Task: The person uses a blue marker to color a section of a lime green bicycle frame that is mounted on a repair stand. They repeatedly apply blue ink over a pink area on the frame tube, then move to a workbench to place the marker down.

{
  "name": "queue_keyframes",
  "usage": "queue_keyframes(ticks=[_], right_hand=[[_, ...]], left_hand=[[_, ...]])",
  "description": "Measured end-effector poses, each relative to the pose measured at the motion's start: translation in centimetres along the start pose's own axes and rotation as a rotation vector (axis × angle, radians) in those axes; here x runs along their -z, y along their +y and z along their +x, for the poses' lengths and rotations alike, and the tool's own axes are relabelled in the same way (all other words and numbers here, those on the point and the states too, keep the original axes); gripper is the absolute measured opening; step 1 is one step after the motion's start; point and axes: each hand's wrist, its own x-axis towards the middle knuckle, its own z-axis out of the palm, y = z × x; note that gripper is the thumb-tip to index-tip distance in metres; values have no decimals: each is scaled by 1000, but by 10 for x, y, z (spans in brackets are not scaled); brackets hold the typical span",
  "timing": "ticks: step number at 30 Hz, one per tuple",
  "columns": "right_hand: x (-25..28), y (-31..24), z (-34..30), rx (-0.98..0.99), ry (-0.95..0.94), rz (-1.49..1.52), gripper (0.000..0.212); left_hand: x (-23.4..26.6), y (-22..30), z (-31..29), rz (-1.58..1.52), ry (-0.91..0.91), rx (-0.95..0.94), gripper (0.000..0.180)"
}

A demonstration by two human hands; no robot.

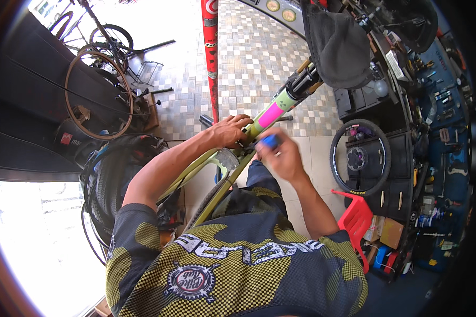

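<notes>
A light green bicycle frame (216,201) with a pink band runs slantwise in front of me. My left hand (231,131) rests on its tube, with the fingers bent over the top and pressed against it. Just to the right, my right hand (286,157) is closed around a small blue object (271,141) beside the frame. Motion smears this hand, so I cannot make out what kind of thing the blue object is. Below the left hand, a grey rounded part (228,159) shows within the frame.
A red post (210,58) rises beyond the frame. Bicycle tyres (103,177) and a bare rim (70,87) stand at left. On the right are a mounted tyre (335,158), a red plastic chair (356,219), dark drawers (392,185) and a blue tool wall (439,169).
</notes>
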Motion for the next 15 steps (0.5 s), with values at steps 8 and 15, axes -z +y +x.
queue_keyframes(ticks=[8, 15], right_hand=[[11, 0, 17, 95, 70, -53, 17], [4, -9, 9, 149, -13, -184, 25]], left_hand=[[14, 7, -1, 57, -40, 17, 34], [7, 5, -1, -52, 24, -6, 27]])
